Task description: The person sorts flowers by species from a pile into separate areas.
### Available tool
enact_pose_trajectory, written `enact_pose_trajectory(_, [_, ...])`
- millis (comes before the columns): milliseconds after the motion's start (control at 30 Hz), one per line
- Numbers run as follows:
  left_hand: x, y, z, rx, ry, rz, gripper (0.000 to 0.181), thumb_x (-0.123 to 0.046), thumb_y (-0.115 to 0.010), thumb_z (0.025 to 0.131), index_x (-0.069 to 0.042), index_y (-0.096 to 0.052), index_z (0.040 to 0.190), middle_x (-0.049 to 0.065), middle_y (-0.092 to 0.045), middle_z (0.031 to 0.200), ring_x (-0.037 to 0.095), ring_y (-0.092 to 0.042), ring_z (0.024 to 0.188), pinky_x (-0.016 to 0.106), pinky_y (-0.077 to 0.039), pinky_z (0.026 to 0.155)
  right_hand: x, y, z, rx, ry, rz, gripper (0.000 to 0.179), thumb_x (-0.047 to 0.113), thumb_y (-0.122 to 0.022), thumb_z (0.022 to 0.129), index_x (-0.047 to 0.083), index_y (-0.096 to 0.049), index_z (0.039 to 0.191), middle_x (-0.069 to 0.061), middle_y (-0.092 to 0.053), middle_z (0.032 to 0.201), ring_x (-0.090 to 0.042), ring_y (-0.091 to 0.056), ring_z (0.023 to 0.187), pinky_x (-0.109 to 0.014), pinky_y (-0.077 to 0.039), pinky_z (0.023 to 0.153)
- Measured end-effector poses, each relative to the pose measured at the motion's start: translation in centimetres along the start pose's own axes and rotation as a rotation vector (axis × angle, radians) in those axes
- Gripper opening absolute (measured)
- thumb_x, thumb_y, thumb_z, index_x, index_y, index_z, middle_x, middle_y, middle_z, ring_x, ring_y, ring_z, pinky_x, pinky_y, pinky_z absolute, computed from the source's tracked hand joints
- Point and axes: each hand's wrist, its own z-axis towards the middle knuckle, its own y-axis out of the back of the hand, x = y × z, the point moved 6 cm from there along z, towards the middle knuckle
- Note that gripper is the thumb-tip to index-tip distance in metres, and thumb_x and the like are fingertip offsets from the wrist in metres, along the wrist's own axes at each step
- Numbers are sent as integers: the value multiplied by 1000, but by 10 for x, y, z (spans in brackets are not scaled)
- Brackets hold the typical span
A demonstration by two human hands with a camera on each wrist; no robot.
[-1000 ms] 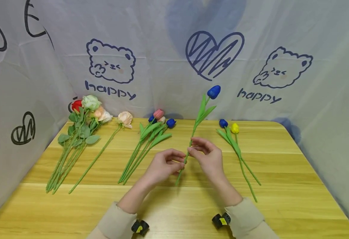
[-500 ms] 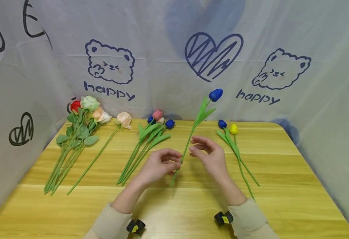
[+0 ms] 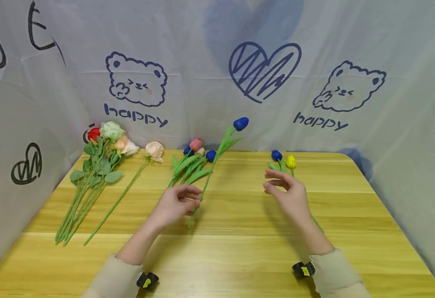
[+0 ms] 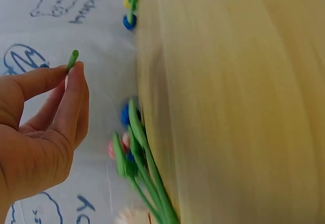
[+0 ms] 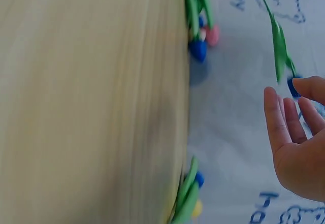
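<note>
In the head view my left hand (image 3: pixel 177 203) pinches the lower stem of a blue tulip (image 3: pixel 241 123) between thumb and fingers, holding it above the table and leaning right. The stem's cut end (image 4: pixel 74 55) pokes out past the fingertips in the left wrist view. Just behind that hand lies a bunch of tulips, with a pink tulip (image 3: pixel 196 144) and another blue bloom (image 3: pixel 210 156) among them. My right hand (image 3: pixel 289 196) holds nothing; its fingers are loosely bent above a yellow tulip (image 3: pixel 291 161) and a blue tulip (image 3: pixel 276 155), hiding much of their stems.
On the left of the wooden table (image 3: pixel 217 265) lie a bundle of roses with a pale green rose (image 3: pixel 112 130) and a separate peach rose (image 3: pixel 154 150). A printed white curtain (image 3: pixel 198 91) rises behind and at both sides.
The right hand has let go of the blue tulip's stem and moved right, over the yellow and blue tulips. My left hand has carried its tulip left towards the tulip bunch.
</note>
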Motion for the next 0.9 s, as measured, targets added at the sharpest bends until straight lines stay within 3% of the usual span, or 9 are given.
enact_pose_trajectory(200, [11, 34, -2, -49, 29, 103, 29, -2, -68, 98, 5, -68, 126, 21, -71, 116, 34, -72, 95, 40, -64, 73, -16, 38, 4, -10, -54, -202, 36, 8, -72, 98, -2, -67, 132, -22, -65, 132, -9, -68, 99, -28, -63, 80])
enact_pose_trajectory(400, [22, 64, -2, -78, 59, 215, 29, -1, -67, 98, 6, -68, 126, 23, -71, 115, 31, -72, 89, 38, -63, 70, -28, 77, 10, 38, -89, -494, 37, 19, -69, 100, 4, -68, 134, -18, -67, 132, -29, -67, 109, -21, -59, 72])
enact_pose_trajectory(533, [27, 72, -2, -85, 88, 273, 28, -1, -68, 98, 7, -68, 124, 21, -71, 111, 26, -71, 84, 38, -63, 69, -36, 93, 11, 106, -88, -618, 34, 16, -70, 100, 1, -69, 130, -22, -70, 124, -37, -69, 105, -26, -58, 70])
enact_pose_trajectory(767, [36, 76, -3, -62, 126, 312, 27, -1, -69, 98, 7, -67, 124, 19, -70, 110, 24, -71, 87, 36, -64, 70, -46, 94, -5, 275, -167, -668, 29, 13, -73, 97, -3, -72, 122, -19, -73, 110, -24, -72, 85, -31, -61, 62])
enact_pose_trajectory(900, [41, 77, -1, -54, 130, 300, 27, 0, -69, 98, 6, -67, 124, 19, -70, 109, 24, -71, 87, 36, -64, 71, -47, 89, -14, 315, -162, -704, 26, 10, -75, 94, -3, -74, 117, -16, -74, 105, -22, -72, 81, -31, -60, 60])
